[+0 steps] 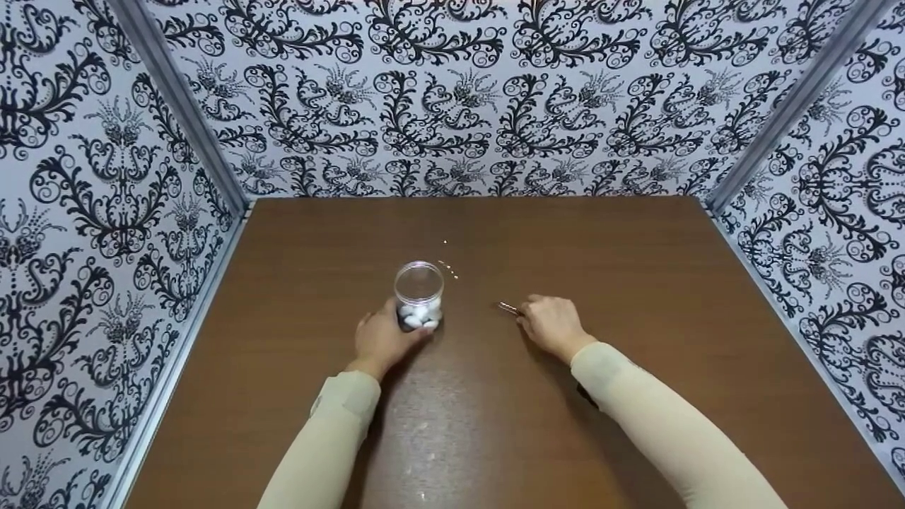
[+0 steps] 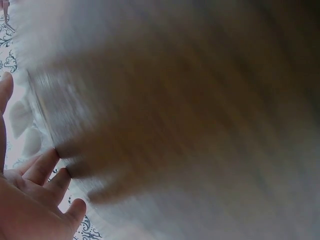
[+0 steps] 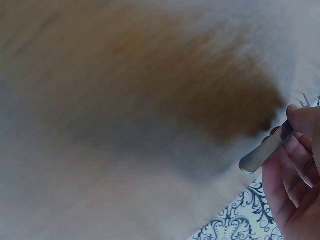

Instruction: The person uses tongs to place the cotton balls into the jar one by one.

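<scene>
My left hand (image 1: pixel 382 339) grips a clear jar (image 1: pixel 418 284) at its lower part, thumb across the near side and fingers on the left. White cotton balls (image 1: pixel 418 315) lie in the bottom of the jar, which stands upright with an open-looking round top. The left wrist view shows the fingertips (image 2: pixel 52 152) against the jar's wall and the white balls behind it. To the right, my right hand (image 1: pixel 555 324) holds slim metal tweezers (image 1: pixel 508 307), tips pointing left toward the jar. In the right wrist view, the tweezers' flat rounded end (image 3: pixel 255 159) sticks out past the fingers.
Both arms rest over a brown wooden table (image 1: pixel 622 254). Small bright specks (image 1: pixel 450 269) show on the tabletop just beyond the jar. Patterned black-and-white walls (image 1: pixel 466 99) enclose the table at the back and both sides, with grey metal posts (image 1: pixel 177 92) at the corners.
</scene>
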### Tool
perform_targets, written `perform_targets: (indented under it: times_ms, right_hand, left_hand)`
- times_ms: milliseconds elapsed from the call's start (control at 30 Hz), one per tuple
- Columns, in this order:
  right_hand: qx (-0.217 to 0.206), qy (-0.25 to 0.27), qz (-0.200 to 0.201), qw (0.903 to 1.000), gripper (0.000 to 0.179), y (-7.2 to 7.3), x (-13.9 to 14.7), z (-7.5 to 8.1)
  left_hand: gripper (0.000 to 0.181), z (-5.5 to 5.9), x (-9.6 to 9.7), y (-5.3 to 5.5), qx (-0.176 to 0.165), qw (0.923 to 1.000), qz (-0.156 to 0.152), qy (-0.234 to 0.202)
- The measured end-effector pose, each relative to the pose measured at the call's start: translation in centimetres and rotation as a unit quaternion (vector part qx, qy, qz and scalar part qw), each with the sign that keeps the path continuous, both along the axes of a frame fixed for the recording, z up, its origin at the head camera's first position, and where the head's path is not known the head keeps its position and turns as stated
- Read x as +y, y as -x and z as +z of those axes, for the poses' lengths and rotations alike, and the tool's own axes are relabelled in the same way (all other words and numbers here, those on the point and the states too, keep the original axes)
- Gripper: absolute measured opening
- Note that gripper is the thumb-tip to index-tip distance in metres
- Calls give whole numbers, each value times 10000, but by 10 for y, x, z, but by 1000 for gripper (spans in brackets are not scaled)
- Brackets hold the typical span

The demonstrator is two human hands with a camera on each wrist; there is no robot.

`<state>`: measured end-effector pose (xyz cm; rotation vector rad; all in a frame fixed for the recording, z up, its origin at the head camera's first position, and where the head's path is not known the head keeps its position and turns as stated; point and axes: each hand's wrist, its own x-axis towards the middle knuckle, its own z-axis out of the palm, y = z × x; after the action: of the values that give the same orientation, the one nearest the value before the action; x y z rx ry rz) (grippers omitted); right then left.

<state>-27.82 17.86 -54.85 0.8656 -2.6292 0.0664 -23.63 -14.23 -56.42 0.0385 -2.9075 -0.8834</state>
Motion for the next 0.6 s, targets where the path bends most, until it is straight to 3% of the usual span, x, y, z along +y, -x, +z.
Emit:
perform_targets:
  times_ms: [600]
  right_hand:
    - [-17, 185, 2, 9998, 16, 0, 2, -6]
  left_hand:
    - [80, -2, 1, 0, 103, 9999, 8, -112]
